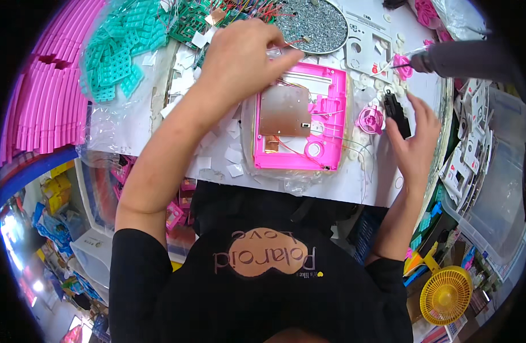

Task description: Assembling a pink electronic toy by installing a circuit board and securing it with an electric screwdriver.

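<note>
On the white worktable lies an open pink plastic housing (336,114). A brown circuit board (284,114) sits in its left part, and thin wires run out to the right. My left hand (240,57) is above the housing's far left corner, thumb and forefinger apart; its other fingers are hidden. Nothing shows in its grasp. A small connector on a red wire (294,42) lies just beyond the fingertips. To the right of the housing, my right hand (416,140) has its thumb and fingers around a black part (395,111) with a narrow far end. A pink round part (370,119) lies beside it.
A round tray of screws (317,26) stands at the back, beside green circuit boards (188,23). Teal pads (117,51) and stacked pink panels (51,108) fill the left. A dark power-tool-like shape (469,60) juts in from the right. White paper pieces (235,155) are scattered around.
</note>
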`<action>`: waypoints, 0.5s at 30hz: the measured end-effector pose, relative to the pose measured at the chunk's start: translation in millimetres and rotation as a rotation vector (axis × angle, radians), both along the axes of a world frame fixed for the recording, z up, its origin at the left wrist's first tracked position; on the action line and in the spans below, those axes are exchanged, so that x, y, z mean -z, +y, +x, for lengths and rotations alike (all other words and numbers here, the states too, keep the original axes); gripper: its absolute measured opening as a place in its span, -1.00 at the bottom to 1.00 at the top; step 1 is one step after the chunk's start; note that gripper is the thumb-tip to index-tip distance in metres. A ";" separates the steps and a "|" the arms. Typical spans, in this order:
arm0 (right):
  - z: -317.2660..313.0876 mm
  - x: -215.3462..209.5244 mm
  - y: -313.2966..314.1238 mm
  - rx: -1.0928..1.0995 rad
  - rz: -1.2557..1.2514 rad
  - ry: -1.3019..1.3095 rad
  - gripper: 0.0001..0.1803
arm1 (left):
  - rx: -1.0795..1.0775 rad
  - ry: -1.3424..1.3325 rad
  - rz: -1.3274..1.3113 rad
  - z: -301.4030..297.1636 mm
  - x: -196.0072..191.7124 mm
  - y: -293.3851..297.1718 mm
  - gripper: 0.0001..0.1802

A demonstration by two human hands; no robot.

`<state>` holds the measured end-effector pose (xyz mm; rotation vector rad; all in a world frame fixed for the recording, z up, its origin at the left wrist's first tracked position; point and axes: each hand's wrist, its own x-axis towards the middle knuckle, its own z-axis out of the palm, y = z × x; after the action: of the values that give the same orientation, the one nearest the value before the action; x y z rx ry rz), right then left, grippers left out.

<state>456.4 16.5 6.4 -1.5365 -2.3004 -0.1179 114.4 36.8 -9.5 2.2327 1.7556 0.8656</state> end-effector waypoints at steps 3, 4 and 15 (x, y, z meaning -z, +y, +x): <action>22.9 27.7 -1.6 0.071 -0.252 0.186 -0.44 | 0.062 -0.015 0.085 10.2 14.5 1.3 -0.79; 23.6 26.9 -1.8 0.074 -0.220 0.154 -0.48 | 0.074 -0.051 0.112 12.4 17.7 2.2 -0.80; -79.1 -21.2 -7.5 -0.543 -0.167 0.281 -0.41 | 0.132 -0.560 -0.239 -1.3 0.1 -35.8 -0.90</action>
<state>377.3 9.1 27.7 -0.8715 -2.4416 0.4127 113.1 1.0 -9.6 1.7117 1.3522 1.0562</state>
